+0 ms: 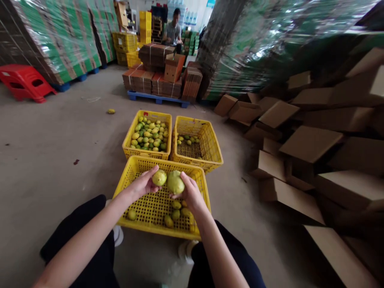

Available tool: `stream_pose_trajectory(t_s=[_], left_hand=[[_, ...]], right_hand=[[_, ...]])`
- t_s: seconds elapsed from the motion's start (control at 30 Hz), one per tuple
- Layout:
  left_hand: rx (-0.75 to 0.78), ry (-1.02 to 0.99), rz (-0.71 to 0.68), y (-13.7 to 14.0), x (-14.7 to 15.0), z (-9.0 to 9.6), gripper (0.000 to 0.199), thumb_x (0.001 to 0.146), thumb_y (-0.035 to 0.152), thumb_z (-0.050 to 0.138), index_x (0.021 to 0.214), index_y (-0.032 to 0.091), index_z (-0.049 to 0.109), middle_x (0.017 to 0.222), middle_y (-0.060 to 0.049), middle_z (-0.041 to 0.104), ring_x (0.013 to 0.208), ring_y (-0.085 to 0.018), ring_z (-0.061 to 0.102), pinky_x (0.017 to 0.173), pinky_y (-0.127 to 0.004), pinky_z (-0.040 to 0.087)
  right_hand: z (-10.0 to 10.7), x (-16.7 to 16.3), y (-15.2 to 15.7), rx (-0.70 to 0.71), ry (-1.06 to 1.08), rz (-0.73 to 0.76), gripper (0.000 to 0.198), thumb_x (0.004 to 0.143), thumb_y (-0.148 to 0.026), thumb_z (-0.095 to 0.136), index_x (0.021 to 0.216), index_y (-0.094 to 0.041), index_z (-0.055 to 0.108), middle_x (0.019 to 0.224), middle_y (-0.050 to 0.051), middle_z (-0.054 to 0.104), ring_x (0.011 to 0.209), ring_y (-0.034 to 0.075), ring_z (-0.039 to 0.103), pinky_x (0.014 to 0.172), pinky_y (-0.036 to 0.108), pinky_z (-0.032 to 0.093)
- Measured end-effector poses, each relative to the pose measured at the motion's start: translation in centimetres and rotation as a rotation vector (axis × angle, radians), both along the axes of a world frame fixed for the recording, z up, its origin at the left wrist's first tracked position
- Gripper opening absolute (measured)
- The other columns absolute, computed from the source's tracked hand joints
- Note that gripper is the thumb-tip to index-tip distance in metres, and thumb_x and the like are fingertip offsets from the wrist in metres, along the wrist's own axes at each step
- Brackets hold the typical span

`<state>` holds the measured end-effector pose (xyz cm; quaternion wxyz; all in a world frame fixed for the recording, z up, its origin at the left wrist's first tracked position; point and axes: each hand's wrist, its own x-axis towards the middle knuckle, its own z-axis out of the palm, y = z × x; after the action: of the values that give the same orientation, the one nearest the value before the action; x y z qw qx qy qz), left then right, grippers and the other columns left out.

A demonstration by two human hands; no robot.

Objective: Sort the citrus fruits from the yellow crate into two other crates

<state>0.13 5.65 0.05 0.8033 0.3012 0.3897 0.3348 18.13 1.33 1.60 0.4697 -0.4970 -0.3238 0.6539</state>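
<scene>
My left hand (144, 185) is closed around a yellow-green lemon (159, 177) with small dark specks. My right hand (191, 193) grips a larger, greener lemon (175, 182). Both fruits are side by side, held above the near yellow plastic crate (126, 176). On that crate's perforated floor, several lemons (176, 215) lie toward the right and a single lemon (131, 215) sits at the left. Parts of the lemons are hidden by my fingers.
Beyond stand two more yellow crates, the left one (126, 149) well filled with lemons, the right one (216, 150) holding several. A stray lemon (111, 111) is on the floor. Cardboard boxes (310, 142) pile up at right. A person (173, 32) sits behind stacked cartons (166, 84).
</scene>
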Motion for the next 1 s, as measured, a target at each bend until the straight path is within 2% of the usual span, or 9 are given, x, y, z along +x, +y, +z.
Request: stream_pose_trajectory(t_s=[0.1,0.17,0.3,0.4,0.5,0.57,0.73,0.87,1.0], left_hand=[[-0.100,-0.040,0.064,0.0,0.8,-0.4,0.042,0.073,0.053,0.074,0.074,0.012,0.064,0.058,-0.002,0.064,0.043,-0.008,0.056,0.038,-0.015,0.043],[-0.088,-0.056,0.095,-0.4,0.8,-0.2,0.040,0.069,0.049,0.080,0.078,0.012,0.065,0.064,-0.002,0.066,0.048,-0.008,0.060,0.042,-0.016,0.047],[0.090,-0.064,0.127,-1.5,0.2,2.0,0.043,0.066,0.043,0.084,0.091,0.014,0.065,0.079,-0.004,0.071,0.061,-0.010,0.064,0.055,-0.018,0.053],[0.341,-0.054,0.170,-2.2,-0.2,4.3,0.044,0.065,0.028,0.086,0.103,0.020,0.065,0.090,-0.002,0.072,0.076,-0.012,0.068,0.070,-0.021,0.055],[0.569,-0.056,0.210,-2.6,0.2,5.9,0.045,0.061,0.011,0.085,0.101,0.023,0.067,0.096,0.000,0.072,0.085,-0.013,0.068,0.081,-0.024,0.055],[0.625,-0.071,0.246,-2.5,1.0,6.2,0.044,0.060,0.005,0.082,0.098,0.023,0.070,0.100,-0.001,0.072,0.087,-0.013,0.068,0.083,-0.025,0.055],[0.592,-0.113,0.268,-1.8,2.2,5.3,0.045,0.063,0.002,0.079,0.102,0.023,0.072,0.107,-0.003,0.071,0.095,-0.016,0.067,0.088,-0.027,0.053],[0.612,-0.103,0.263,-1.4,1.9,4.3,0.052,0.068,0.007,0.078,0.116,0.024,0.067,0.112,-0.005,0.070,0.105,-0.017,0.064,0.093,-0.027,0.051],[0.441,-0.215,0.265,-1.5,1.8,4.2,0.048,0.074,0.014,0.075,0.119,0.023,0.062,0.106,-0.005,0.071,0.099,-0.017,0.066,0.088,-0.027,0.051]], right_hand=[[-0.9,-0.2,0.3,-0.191,0.084,0.077,0.055,0.085,-0.065,0.051,0.086,-0.012,0.064,0.052,0.006,0.065,0.039,0.015,0.062,0.035,0.020,0.049],[-0.9,-0.1,0.2,-0.173,0.095,0.088,0.054,0.087,-0.063,0.050,0.088,-0.011,0.064,0.053,0.007,0.065,0.042,0.015,0.064,0.038,0.019,0.050],[1.1,0.7,-1.1,-0.005,0.074,0.035,0.046,0.083,-0.058,0.060,0.099,-0.015,0.064,0.070,0.006,0.072,0.053,0.015,0.069,0.051,0.024,0.058],[3.0,1.5,-2.5,0.234,-0.064,-0.050,0.045,0.072,-0.044,0.077,0.108,-0.022,0.064,0.093,0.005,0.074,0.077,0.018,0.072,0.070,0.030,0.062],[3.7,1.7,-3.3,0.464,-0.231,-0.166,0.055,0.060,-0.030,0.086,0.111,-0.027,0.064,0.107,0.003,0.071,0.091,0.020,0.069,0.080,0.035,0.060],[3.5,1.4,-3.2,0.547,-0.266,-0.264,0.055,0.059,-0.028,0.086,0.110,-0.028,0.063,0.109,0.003,0.069,0.092,0.020,0.068,0.081,0.036,0.059],[2.7,0.9,-2.0,0.589,-0.311,-0.472,0.049,0.054,-0.029,0.087,0.094,-0.026,0.058,0.098,0.000,0.067,0.083,0.017,0.066,0.076,0.034,0.057],[2.7,1.2,-2.2,0.519,-0.256,-0.407,0.041,0.059,-0.032,0.085,0.090,-0.025,0.060,0.090,0.000,0.070,0.078,0.017,0.066,0.072,0.033,0.056],[2.4,0.8,-2.0,0.431,-0.067,-0.414,0.038,0.060,-0.035,0.082,0.094,-0.024,0.068,0.095,0.001,0.070,0.080,0.016,0.066,0.072,0.030,0.055]])
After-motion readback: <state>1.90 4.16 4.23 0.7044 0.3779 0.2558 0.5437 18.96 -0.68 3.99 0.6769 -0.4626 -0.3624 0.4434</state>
